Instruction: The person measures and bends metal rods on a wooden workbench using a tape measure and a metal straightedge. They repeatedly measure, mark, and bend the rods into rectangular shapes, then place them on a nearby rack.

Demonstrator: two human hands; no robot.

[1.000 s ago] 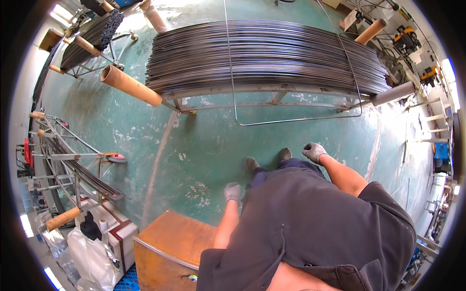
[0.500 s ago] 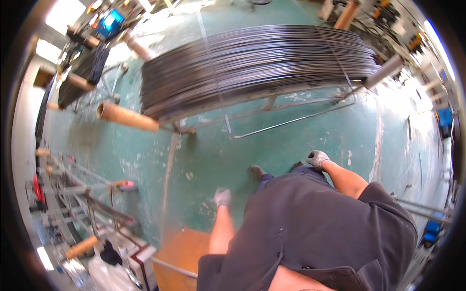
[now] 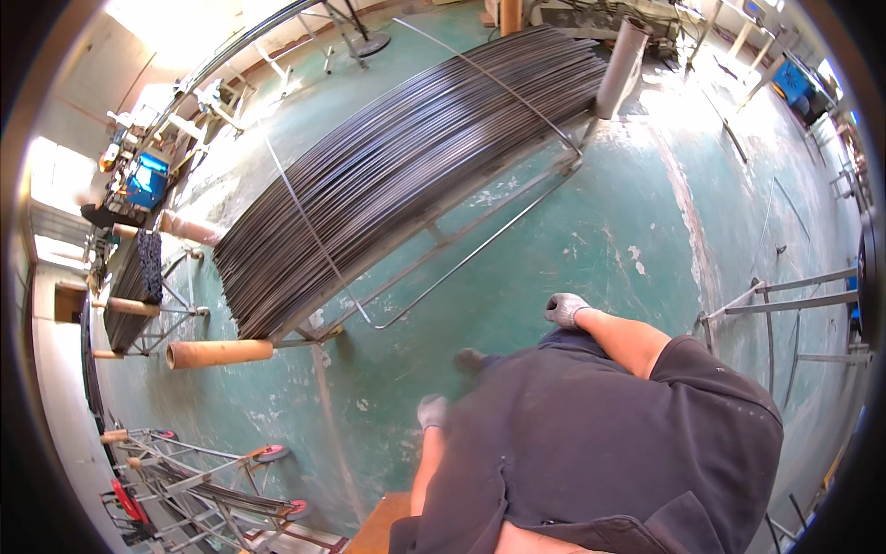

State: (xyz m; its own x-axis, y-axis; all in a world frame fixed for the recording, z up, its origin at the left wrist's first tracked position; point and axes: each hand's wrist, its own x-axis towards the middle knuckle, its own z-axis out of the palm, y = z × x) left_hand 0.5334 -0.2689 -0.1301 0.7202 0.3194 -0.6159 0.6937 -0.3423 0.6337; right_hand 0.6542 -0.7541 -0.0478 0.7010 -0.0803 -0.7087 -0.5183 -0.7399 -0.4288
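Grey gloves cover both hands of the person, who wears a dark shirt and stands on the near side of the rod stack, taken here as reference. The right hand is nearest the stack's near side, apart from it, with fingers curled inward; whether anything is gripped cannot be determined. The left hand hangs farther from the stack, below its left half; it is blurred, and its finger spread cannot be determined. Dark, slender metal rods make up the stack, which lies on a metal rack above a worn green floor. One bent metal rod appears across the stack, its long side running along the near edge. A brown tube projects at the stack's near left corner, a grey tube at its right end. Beyond the left end are a second rack of dark rods and blue equipment. Nearer the person than that end stands a wheeled metal cart.
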